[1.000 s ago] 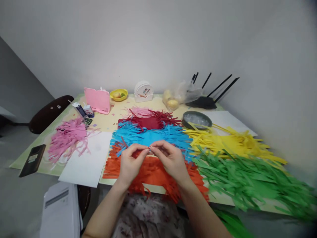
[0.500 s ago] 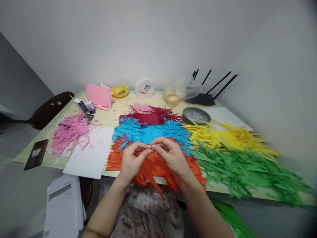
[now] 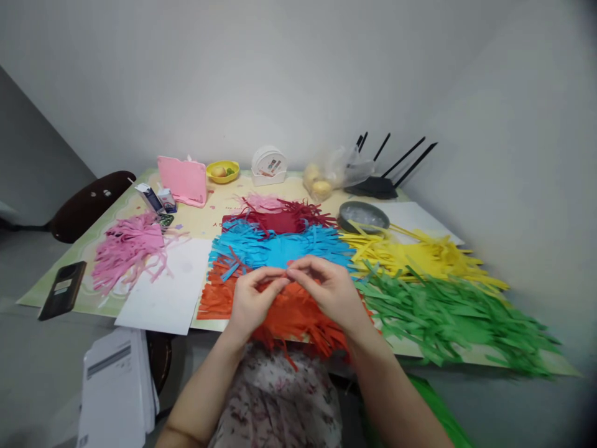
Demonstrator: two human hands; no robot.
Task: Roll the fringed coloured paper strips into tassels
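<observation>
Above the orange fringed paper (image 3: pixel 298 311), my left hand (image 3: pixel 254 298) and my right hand (image 3: pixel 329 292) meet fingertip to fingertip. Thumb and forefinger of each are pinched together. A tiny red-orange bit shows at the fingertips, too small to name. The orange paper is cut into strips at both sides, and some hang over the table edge. Just beyond it lies blue fringed paper (image 3: pixel 282 249), then dark red fringed paper (image 3: pixel 280 222). To the right spread yellow fringed paper (image 3: pixel 415 258) and green fringed paper (image 3: pixel 466 320).
Pink fringed strips (image 3: pixel 128 249), a white sheet (image 3: pixel 161 298) and a phone (image 3: pixel 63 289) lie left. Behind stand a pink tablet case (image 3: pixel 181 180), a yellow dish (image 3: pixel 215 179), a white holder (image 3: pixel 269 179), a bag of yellow fruit (image 3: pixel 319 186), a grey bowl (image 3: pixel 361 218) and a router (image 3: pixel 373 186).
The view has shifted slightly, so things on the right sit farther left. Both hands stay together at the fingertips, and the hanging orange strips have shifted a little.
</observation>
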